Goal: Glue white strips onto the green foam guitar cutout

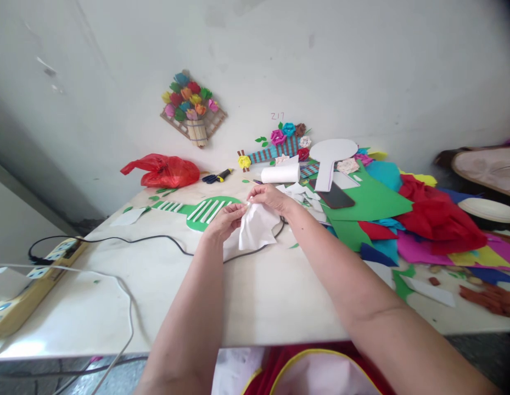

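Both hands meet over the middle of the table, pinching the top edge of a piece of thin white fabric or paper. My left hand grips its upper left side with the fingertips. My right hand holds the top edge close by, thumb and fingers together. The white piece hangs down in soft folds. Just behind and left of my left hand lies a green guitar-shaped cutout with white strips across its body and neck. Part of the cutout is hidden by the left hand.
A black cable crosses the table from a power strip. At the back are a red plastic bag, scissors and a white roll. Coloured sheets, a white cutout and a phone crowd the right.
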